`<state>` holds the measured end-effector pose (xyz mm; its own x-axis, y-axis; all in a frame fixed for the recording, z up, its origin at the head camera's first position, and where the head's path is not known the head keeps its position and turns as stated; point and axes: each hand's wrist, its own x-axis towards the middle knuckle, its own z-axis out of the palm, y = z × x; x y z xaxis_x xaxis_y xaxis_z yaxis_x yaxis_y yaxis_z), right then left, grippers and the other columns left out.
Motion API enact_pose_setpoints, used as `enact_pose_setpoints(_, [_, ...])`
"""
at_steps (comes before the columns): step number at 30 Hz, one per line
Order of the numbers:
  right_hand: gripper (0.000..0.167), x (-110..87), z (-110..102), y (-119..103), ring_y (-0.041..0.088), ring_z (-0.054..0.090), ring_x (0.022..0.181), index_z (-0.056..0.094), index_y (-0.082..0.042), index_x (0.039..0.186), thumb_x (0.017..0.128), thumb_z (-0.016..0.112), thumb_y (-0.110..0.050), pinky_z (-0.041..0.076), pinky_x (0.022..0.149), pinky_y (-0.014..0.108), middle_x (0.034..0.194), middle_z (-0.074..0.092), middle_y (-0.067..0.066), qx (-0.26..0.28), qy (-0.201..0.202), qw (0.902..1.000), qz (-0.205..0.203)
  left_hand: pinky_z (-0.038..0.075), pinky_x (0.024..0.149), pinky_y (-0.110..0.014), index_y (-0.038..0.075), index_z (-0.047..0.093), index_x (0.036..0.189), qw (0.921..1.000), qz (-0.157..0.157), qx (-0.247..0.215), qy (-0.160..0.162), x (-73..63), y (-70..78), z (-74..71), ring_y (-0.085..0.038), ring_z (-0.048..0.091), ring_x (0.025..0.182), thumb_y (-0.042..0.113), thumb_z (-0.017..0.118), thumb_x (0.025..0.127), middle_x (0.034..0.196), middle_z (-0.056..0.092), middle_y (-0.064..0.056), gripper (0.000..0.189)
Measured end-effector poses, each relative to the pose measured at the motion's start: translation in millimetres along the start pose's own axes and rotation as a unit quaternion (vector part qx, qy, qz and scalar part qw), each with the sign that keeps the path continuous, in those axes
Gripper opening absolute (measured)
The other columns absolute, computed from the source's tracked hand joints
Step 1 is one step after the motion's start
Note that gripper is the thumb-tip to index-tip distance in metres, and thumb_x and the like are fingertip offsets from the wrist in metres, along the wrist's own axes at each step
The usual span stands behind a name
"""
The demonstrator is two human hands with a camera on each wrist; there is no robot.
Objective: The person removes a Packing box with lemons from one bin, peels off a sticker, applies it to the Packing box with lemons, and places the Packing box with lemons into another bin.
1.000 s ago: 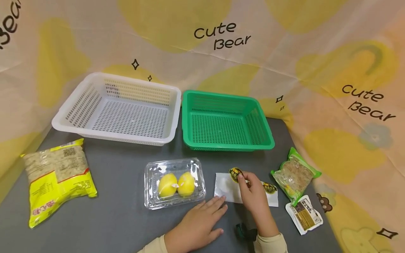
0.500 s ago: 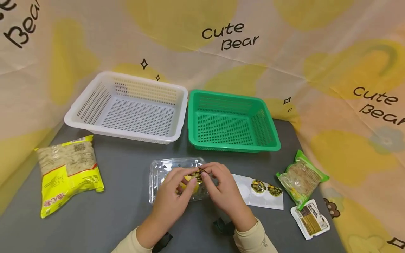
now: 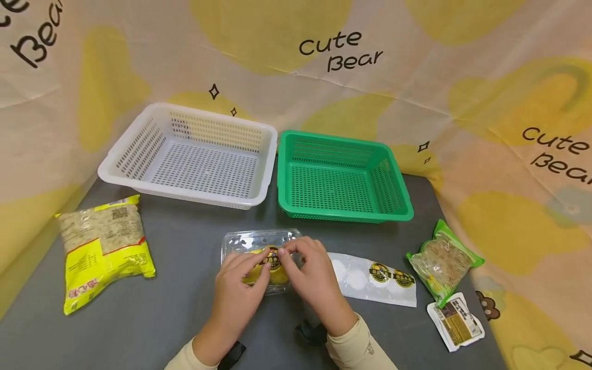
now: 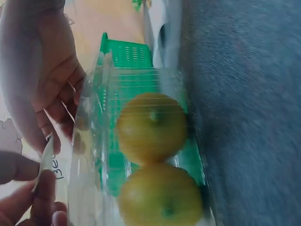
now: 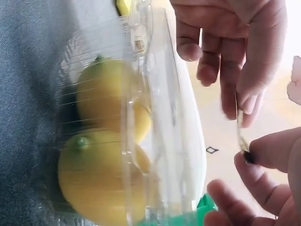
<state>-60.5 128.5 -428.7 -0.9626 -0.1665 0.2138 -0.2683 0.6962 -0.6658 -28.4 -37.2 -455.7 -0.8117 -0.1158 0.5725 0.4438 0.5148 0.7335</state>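
Observation:
Over the clear plastic clamshell box [image 3: 238,239], my left hand [image 3: 238,290] and right hand [image 3: 316,280] pinch opposite edges of a round black-and-gold sticker [image 3: 274,258]. From the side, the sticker [image 5: 240,127] appears as a thin edge between the fingertips, apart from the lid. Two yellow lemons [image 4: 153,127] lie side by side inside the box; in the head view the hands and sticker partly cover them. To the right of my right hand lies a white sticker sheet [image 3: 357,281], with two round stickers at its right end.
Behind stand a white basket [image 3: 185,198] and a green basket [image 3: 344,216]. A yellow bag [image 3: 106,252] lies at the left. On the right, a green-edged packet [image 3: 444,262] touches a small white-and-brown pouch [image 3: 457,324]. Patterned cloth surrounds the grey table [image 3: 171,257].
My right hand has carried the sticker left from the sheet to above the box. My left hand has lifted off the table and now grips the sticker's other edge.

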Motion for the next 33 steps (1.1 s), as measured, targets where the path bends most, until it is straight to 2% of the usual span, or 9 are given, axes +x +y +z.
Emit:
enact_pose_setpoints(3, [0.016, 3.2, 3.0, 1.1, 0.023, 0.059, 0.104, 0.070, -0.019, 0.084, 0.098, 0.077, -0.022, 0.052, 0.086, 0.043, 0.110, 0.072, -0.002, -0.027, -0.001, 0.9994, -0.020, 0.049, 0.072, -0.030, 0.006, 0.085, 0.108, 0.9977, 0.032, 0.058, -0.012, 0.2, -3.3, -1.1, -0.018, 0.061, 0.085, 0.000, 0.085, 0.082, 0.098, 0.080, 0.000, 0.027])
enact_pose_setpoints(7, [0.018, 7.2, 8.4, 3.1, 0.029, 0.058, 0.108, 0.069, -0.018, 0.082, 0.097, 0.078, -0.024, 0.052, 0.091, 0.046, 0.116, 0.070, 0.003, -0.069, -0.005, 0.9967, -0.042, 0.050, 0.071, -0.036, 0.006, 0.085, 0.103, 0.9878, 0.088, 0.126, -0.025, 3.9, -9.4, -2.3, -0.024, 0.061, 0.082, 0.000, 0.083, 0.082, 0.094, 0.080, -0.004, 0.022])
enact_pose_setpoints(12, [0.017, 9.4, 15.6, 4.5, 0.034, 0.056, 0.116, 0.070, -0.017, 0.085, 0.098, 0.078, -0.026, 0.051, 0.097, 0.051, 0.123, 0.065, 0.007, -0.106, -0.001, 0.9934, -0.043, 0.050, 0.072, -0.040, 0.001, 0.084, 0.100, 0.9747, 0.148, 0.165, -0.033, 7.3, -16.4, -1.0, -0.028, 0.063, 0.078, -0.001, 0.079, 0.084, 0.088, 0.078, -0.008, 0.017])
enact_pose_setpoints(17, [0.017, 9.7, 20.6, 4.4, 0.036, 0.054, 0.120, 0.071, -0.017, 0.085, 0.098, 0.077, -0.026, 0.050, 0.099, 0.055, 0.127, 0.063, 0.010, -0.142, -0.001, 0.9891, -0.039, 0.049, 0.069, -0.040, 0.000, 0.084, 0.098, 0.9674, 0.166, 0.188, -0.036, 6.2, -18.5, 1.5, -0.030, 0.058, 0.075, 0.000, 0.080, 0.083, 0.086, 0.076, -0.008, 0.015])
enact_pose_setpoints(22, [0.016, 10.1, 25.1, 4.3, 0.036, 0.053, 0.120, 0.073, -0.017, 0.087, 0.097, 0.078, -0.028, 0.047, 0.095, 0.056, 0.128, 0.062, 0.011, -0.175, 0.002, 0.9836, -0.042, 0.050, 0.067, -0.043, 0.000, 0.084, 0.096, 0.9661, 0.157, 0.202, -0.034, 4.9, -19.2, 3.5, -0.033, 0.056, 0.076, 0.002, 0.080, 0.083, 0.085, 0.072, -0.010, 0.013])
enact_pose_setpoints(27, [0.019, 9.9, 30.1, 5.3, 0.034, 0.053, 0.116, 0.070, -0.014, 0.090, 0.096, 0.080, -0.029, 0.046, 0.087, 0.052, 0.129, 0.060, 0.011, -0.190, 0.018, 0.9808, -0.042, 0.050, 0.065, -0.048, 0.004, 0.085, 0.093, 0.9664, 0.123, 0.223, -0.035, 3.8, -21.7, 4.4, -0.037, 0.055, 0.085, 0.009, 0.086, 0.081, 0.093, 0.065, -0.014, 0.013])
enact_pose_setpoints(30, [0.026, 9.8, 30.8, 5.6, 0.034, 0.052, 0.114, 0.066, -0.012, 0.099, 0.091, 0.085, -0.027, 0.043, 0.086, 0.052, 0.130, 0.059, 0.012, -0.172, 0.040, 0.9835, -0.037, 0.047, 0.072, -0.056, 0.009, 0.085, 0.094, 0.9709, 0.079, 0.223, -0.039, 1.4, -23.9, 5.2, -0.043, 0.055, 0.101, 0.014, 0.088, 0.081, 0.109, 0.065, -0.017, 0.014])
enact_pose_setpoints(33, [0.026, 9.2, 31.1, 6.9, 0.036, 0.051, 0.120, 0.072, -0.012, 0.105, 0.089, 0.088, -0.024, 0.041, 0.090, 0.055, 0.136, 0.058, 0.012, -0.140, 0.045, 0.9883, -0.041, 0.043, 0.085, -0.065, 0.010, 0.085, 0.098, 0.9774, 0.024, 0.205, -0.047, 0.0, -24.1, 4.8, -0.047, 0.050, 0.118, 0.015, 0.090, 0.081, 0.124, 0.064, -0.020, 0.019])
